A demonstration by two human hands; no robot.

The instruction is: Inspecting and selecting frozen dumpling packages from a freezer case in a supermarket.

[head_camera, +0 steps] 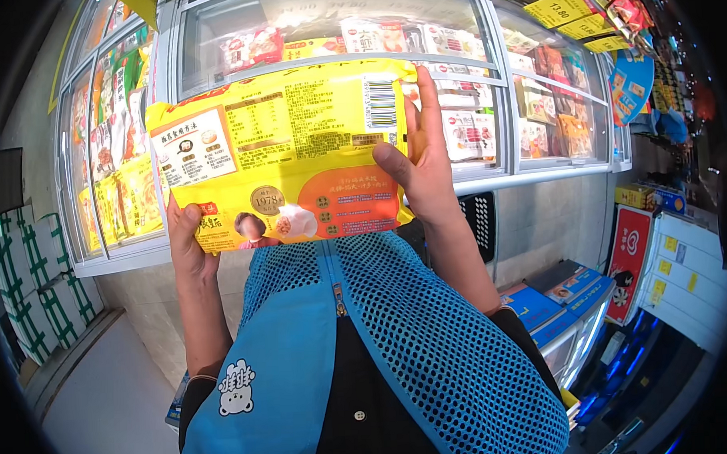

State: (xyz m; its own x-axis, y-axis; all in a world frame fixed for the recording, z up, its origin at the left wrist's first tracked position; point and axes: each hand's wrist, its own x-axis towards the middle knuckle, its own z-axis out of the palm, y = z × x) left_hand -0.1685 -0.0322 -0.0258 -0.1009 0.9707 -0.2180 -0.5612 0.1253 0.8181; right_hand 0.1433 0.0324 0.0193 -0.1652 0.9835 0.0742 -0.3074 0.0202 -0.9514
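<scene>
A yellow plastic food package (266, 188) is held up in front of my chest with its printed back towards me. My left hand (190, 239) grips its lower left corner, thumb on the front face. At the right side, my right hand (421, 159) clasps the edge, its thumb pressing below the barcode (380, 104) and its fingers stretched along and behind the edge. The package bears dense writing and pictures. Beyond it stands a chest freezer (334, 66) with glass lids, partly hidden by the package.
Bagged frozen foods (468, 133) fill the freezer under its glass. More yellow bags (125, 199) lie in the left freezer section. White boxes with green straps (41, 286) are stacked at left. Yellow price tags (557, 8) hang at upper right. Another freezer with blue panels (558, 298) stands at right.
</scene>
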